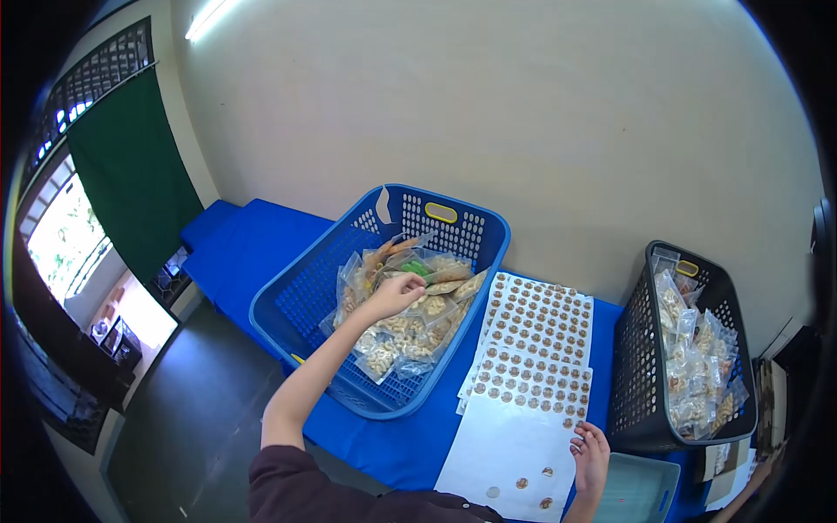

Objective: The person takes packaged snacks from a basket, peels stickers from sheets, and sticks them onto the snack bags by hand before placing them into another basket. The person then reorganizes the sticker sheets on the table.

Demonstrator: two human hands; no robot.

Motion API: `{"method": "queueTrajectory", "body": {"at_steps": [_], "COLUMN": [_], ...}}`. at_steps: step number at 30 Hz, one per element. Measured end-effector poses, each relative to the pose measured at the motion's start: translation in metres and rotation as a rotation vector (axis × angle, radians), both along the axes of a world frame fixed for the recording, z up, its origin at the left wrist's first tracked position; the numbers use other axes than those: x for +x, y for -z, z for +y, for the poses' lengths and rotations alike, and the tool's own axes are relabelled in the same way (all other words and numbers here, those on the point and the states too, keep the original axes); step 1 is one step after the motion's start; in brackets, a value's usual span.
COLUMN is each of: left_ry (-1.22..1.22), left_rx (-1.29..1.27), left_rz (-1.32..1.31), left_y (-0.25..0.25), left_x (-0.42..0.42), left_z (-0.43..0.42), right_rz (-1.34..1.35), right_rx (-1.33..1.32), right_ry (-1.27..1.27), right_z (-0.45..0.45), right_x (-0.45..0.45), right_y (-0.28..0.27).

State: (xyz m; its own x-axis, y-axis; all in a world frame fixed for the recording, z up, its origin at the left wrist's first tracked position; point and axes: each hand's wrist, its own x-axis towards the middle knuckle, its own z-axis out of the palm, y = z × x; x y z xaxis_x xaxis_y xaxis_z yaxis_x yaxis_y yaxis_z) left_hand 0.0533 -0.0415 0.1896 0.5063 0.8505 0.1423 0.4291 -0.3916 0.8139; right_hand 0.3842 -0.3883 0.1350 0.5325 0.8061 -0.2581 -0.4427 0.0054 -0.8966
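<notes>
My left hand (402,295) is over the packets inside a large blue basket (375,397), its fingers bent and drawn together against them. What the fingertips hold, if anything, cannot be made out. Clear plastic packets (405,340) of pale, snack-like pieces are heaped there, with a green patch among them. At the lower right, my right hand (593,455) is beside the edge of a white sticker sheet (514,436), fingers loosely curled and thumb apart. Round brown stickers fill the sheet's upper part, and a few are scattered near its bottom.
More sticker sheets (540,318) lie behind on the blue tablecloth (349,444). A black basket (641,366) full of packets stands at the right, with a shallow pale tray (636,488) in front. Another person's arm (754,484) shows at the lower right edge. A wall (523,131) rises behind.
</notes>
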Motion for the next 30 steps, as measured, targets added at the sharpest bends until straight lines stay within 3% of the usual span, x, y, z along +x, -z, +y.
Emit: {"method": "queueTrajectory", "body": {"at_steps": [5,8,11,14,17,20,22,24,27,30], "left_ry": [0.075,0.151,0.33,0.356,0.257,0.054,-0.025,-0.077,-0.068,-0.107], "left_rx": [0.249,0.285,0.275,0.283,0.396,-0.025,0.157,0.452,0.622,0.375], "left_rz": [0.809,0.856,0.914,0.916,0.77,0.8,0.573,0.263,-0.052,-0.192], "left_y": [0.092,0.14,0.141,0.132,0.154,0.115,0.042,0.017,-0.055,-0.111], "left_x": [0.028,0.039,0.035,0.035,0.027,0.049,0.055,0.055,0.051,0.047], "left_z": [0.044,0.053,0.038,0.026,0.031,0.046,0.031,0.038,0.001,-0.07], "right_rz": [-0.014,-0.017,-0.013,0.018,0.029,0.012,-0.007,-0.015,-0.039,-0.084], "right_rx": [-0.01,-0.015,-0.039,-0.077,-0.102,-0.087,-0.089,-0.075,-0.072,-0.067], "right_ry": [0.039,0.081,0.124,0.148,0.127,0.069,0.035,0.005,-0.029,-0.056], "right_z": [-0.011,-0.021,-0.032,-0.04,-0.036,-0.025,-0.018,-0.014,-0.009,-0.006], "right_x": [0.003,0.007,0.01,0.015,0.007,-0.003,-0.008,-0.012,-0.017,-0.02], "right_y": [0.007,0.014,0.018,0.033,0.035,0.028,0.027,0.027,0.027,0.028]}}
